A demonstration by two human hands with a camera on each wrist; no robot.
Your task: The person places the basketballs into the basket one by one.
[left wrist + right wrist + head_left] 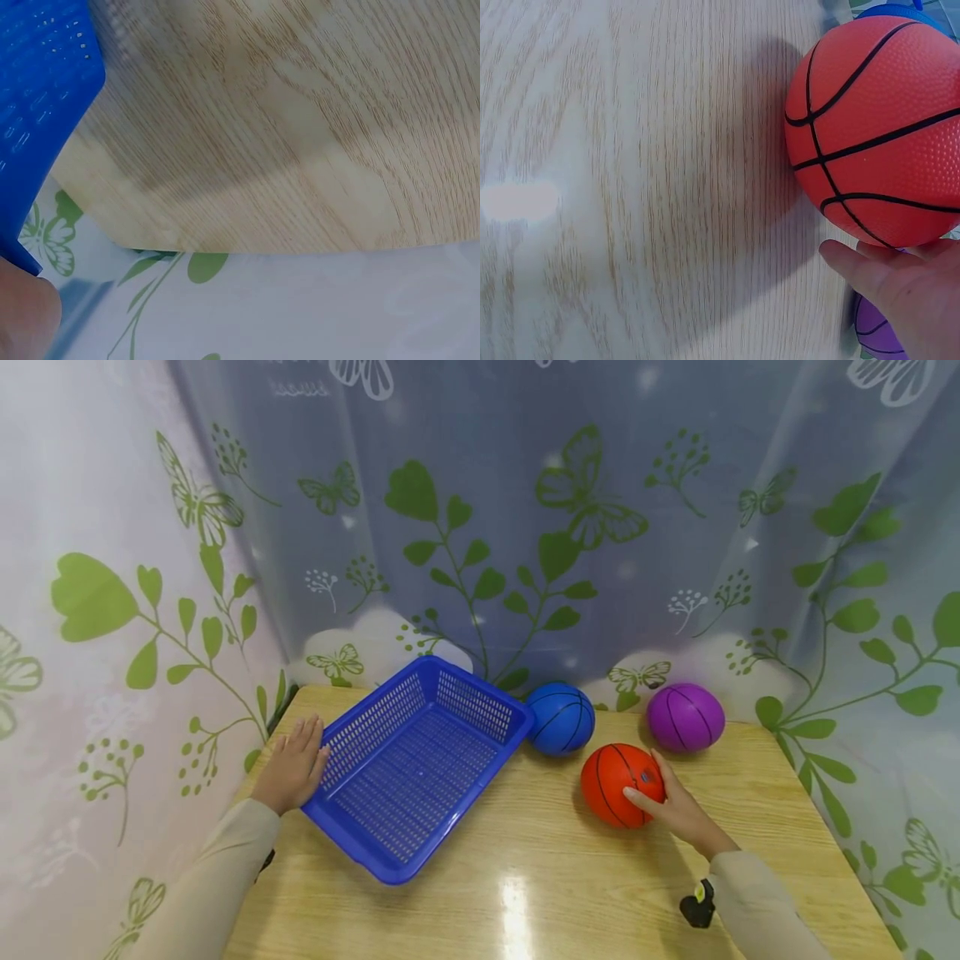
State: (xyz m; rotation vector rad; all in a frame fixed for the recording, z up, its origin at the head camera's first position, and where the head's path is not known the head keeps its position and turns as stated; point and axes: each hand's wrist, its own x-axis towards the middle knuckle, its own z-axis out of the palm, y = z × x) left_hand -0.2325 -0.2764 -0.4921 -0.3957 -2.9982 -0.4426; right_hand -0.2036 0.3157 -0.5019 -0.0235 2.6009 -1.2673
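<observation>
The right hand [675, 806] rests against the right side of the orange ball [621, 784], with the thumb and fingers curved round it in a light grip; the ball sits on the wooden surface [570, 893], right of centre. In the right wrist view the orange ball [877, 127] fills the upper right, its black seams and pebbled skin are plain, and the right hand [900, 285] touches its lower edge from below. The left hand [292, 768] lies at the left wall of the blue basket [416, 768], fingers straight and relaxed, pressed flat against the perforated side, gripping nothing. The basket stands on the surface left of centre, turned at an angle, with one corner pointing toward the person. In the left wrist view a corner of the blue basket [37, 120] shows at the upper left above the surface [285, 135], and part of a finger of the left hand [26, 315] shows at the lower left corner. A blue ball [560, 718] stands just beside the basket's far right corner, behind the orange ball. A purple ball [686, 717] stands to the right of the blue ball, apart from it, near the back edge. A curtain [480, 527] printed with green leaves and butterflies encloses the surface on three sides. Both arms wear pale sleeves [217, 877].
</observation>
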